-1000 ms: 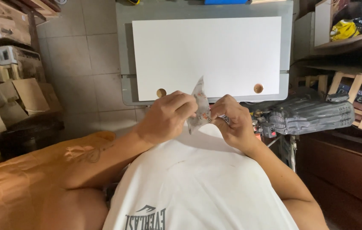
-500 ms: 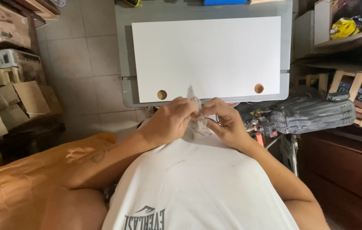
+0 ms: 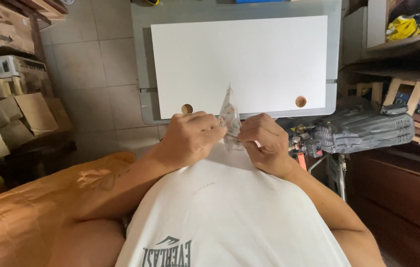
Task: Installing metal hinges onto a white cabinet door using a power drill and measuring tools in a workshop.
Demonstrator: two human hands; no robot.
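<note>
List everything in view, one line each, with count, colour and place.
plastic bag: one, clear, pinched between both hands
panel: one, white, two round holes near its close edge, lying on the table
table: one, grey, ahead
cardboard boxes: several, brown, left
tool bag: one, dark grey, right
wooden shelves: pale wood, right
left hand: one, gripping the bag
right hand: one, gripping the bag

A white printed T-shirt, bare forearms, a left forearm tattoo.
</note>
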